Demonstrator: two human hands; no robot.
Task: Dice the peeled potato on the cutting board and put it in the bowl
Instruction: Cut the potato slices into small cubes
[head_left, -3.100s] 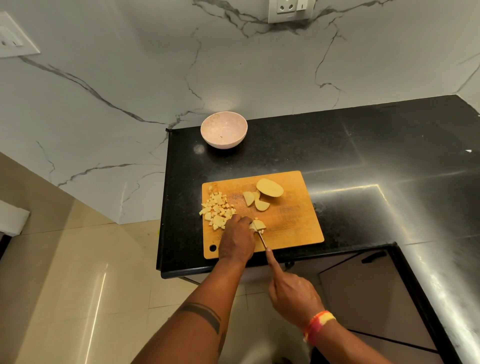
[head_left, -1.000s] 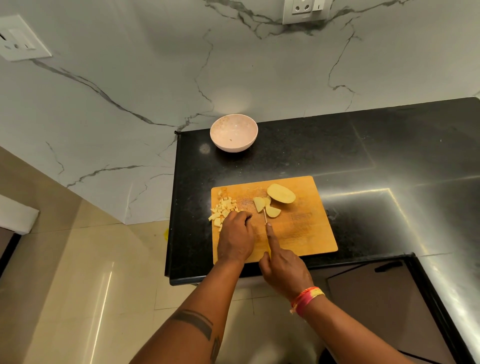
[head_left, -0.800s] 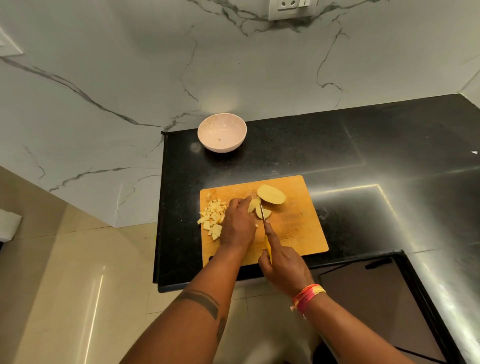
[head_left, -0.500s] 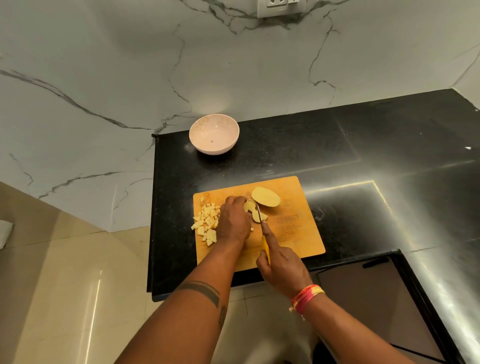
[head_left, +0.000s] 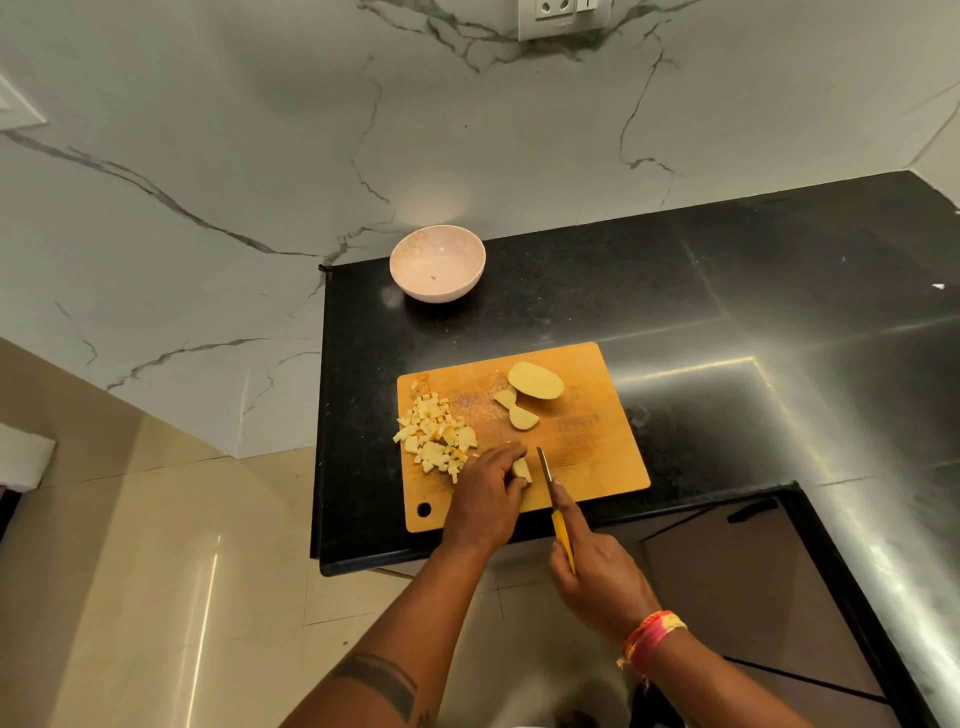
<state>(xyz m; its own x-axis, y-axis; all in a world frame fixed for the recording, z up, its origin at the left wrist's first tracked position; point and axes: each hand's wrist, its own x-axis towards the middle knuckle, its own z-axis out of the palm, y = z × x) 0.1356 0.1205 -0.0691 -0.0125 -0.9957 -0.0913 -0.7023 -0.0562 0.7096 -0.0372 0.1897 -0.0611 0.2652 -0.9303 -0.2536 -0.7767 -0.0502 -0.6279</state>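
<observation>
Since half a second ago left hand (head_left: 485, 496) pulled one potato piece (head_left: 521, 469) near, fingers pinching it, right hand (head_left: 597, 577) gripping knife (head_left: 550, 493) just beside; I'd watch fingertips, blade's close; slices (head_left: 535, 380) wait far on cutting board (head_left: 587, 457), bowl (head_left: 437, 262) holds no dice.

Dim warm light, bright glare streaks on black countertop (head_left: 779, 322), wide-angle bending at edges, soft focus

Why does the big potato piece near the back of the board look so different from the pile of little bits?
The potato half is one large smooth oval lump; the diced pile is many small blocky cubes. The half lies alone toward the cutting board's far edge; the pile sits heaped by its left edge. Both are pale yellow potato, still on the board.
</observation>
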